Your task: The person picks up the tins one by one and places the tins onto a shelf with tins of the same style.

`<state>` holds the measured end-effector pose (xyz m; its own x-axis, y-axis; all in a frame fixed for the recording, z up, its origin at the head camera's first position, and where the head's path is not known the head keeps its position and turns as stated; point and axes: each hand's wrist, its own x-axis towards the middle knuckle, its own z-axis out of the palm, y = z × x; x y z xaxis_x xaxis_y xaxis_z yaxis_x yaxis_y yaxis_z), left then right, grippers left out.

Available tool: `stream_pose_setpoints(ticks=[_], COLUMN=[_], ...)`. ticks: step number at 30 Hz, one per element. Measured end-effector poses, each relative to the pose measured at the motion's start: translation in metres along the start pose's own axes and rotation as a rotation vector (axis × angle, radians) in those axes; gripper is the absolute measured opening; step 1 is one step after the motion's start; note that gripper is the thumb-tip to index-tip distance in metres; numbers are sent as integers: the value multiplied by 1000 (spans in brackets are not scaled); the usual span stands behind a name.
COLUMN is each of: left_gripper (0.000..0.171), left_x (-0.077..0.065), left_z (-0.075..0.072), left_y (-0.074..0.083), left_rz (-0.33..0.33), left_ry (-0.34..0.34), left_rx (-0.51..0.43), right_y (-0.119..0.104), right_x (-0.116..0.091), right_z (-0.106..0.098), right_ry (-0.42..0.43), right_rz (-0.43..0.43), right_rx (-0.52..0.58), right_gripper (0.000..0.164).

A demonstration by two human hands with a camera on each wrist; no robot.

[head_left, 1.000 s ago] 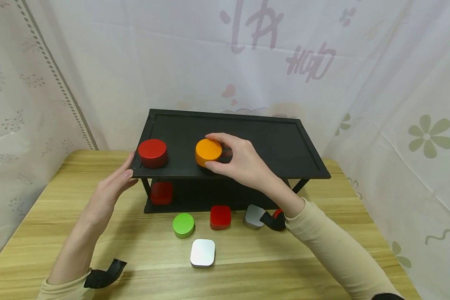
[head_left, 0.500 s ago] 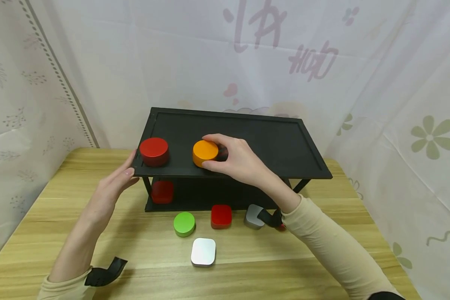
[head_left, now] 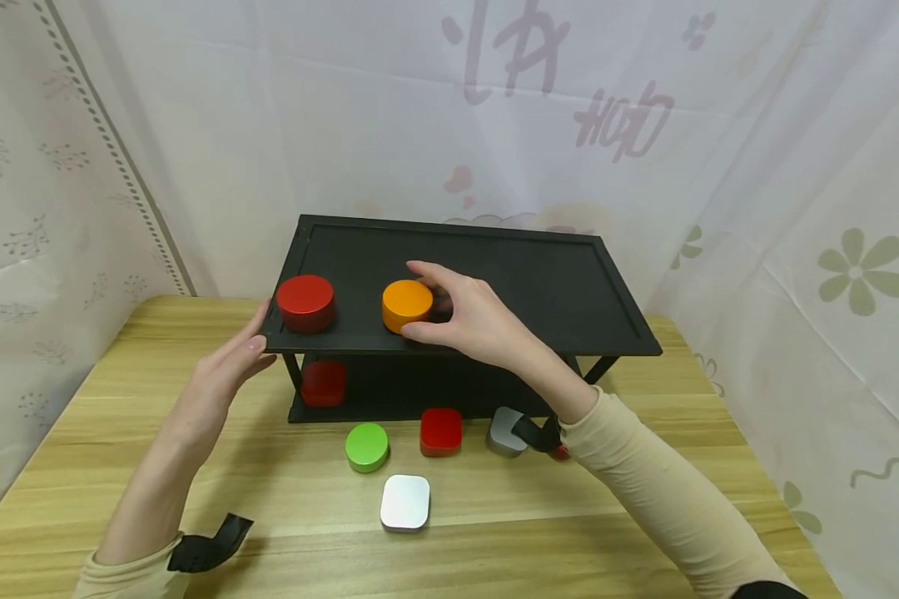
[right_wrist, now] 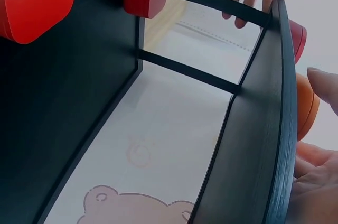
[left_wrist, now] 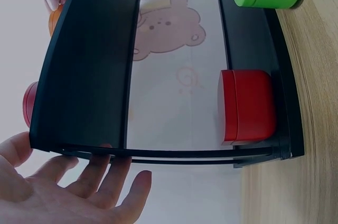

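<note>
orange round lidded tin (head_left: pixel 407 306) sits flat near the front edge of the top board of a black two-tier shelf (head_left: pixel 524 274), a person's right hand (head_left: pixel 468 316) curved about it, the thumb at its near side and the forefinger spread clear of its far side, leaving a gap wider than the tin. closest to the camera, beige sleeves (head_left: pixel 659 474) with black straps (head_left: pixel 210 545) extend over a wood-grain table (head_left: pixel 532 541), where a white square tin (head_left: pixel 404 502) lies in the foreground. behind it are a green round tin (head_left: pixel 367 448), a red square tin (head_left: pixel 441 432) and a grey square tin (head_left: pixel 505 432), the last partly covered by a strap. just beyond, at the left end of the shelf's lower tier, stands a second red square tin (head_left: pixel 324 384). above it, a red round tin (head_left: pixel 305 304) occupies the board's front left corner, apart from the orange one. the left hand (head_left: pixel 221 378) touches that end of the board, fingers spread and loosely extended. at the back hangs a pale cloth (head_left: pixel 374 125) printed with lettering and, in the left wrist view, a pink bear (left_wrist: pixel 171 26).
</note>
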<state>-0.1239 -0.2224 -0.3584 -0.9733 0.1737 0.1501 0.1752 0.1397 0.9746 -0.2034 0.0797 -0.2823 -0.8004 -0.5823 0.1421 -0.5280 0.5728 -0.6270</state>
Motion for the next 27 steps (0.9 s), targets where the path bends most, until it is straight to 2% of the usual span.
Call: stream_pose_setpoints(ticks=[10,27], left_gripper=[46,46], left_x=[-1,0], left_z=[0,0], left_y=[-2,-1], left_rz=[10,14], left_ry=[4,-8], left_rx=[-11,-21], right_y=[3,19], right_x=[-11,-53], right_z=[-3,-17], right_ry=[13,59], right_rz=[-3,1], right_rx=[32,98], right_gripper=[76,69])
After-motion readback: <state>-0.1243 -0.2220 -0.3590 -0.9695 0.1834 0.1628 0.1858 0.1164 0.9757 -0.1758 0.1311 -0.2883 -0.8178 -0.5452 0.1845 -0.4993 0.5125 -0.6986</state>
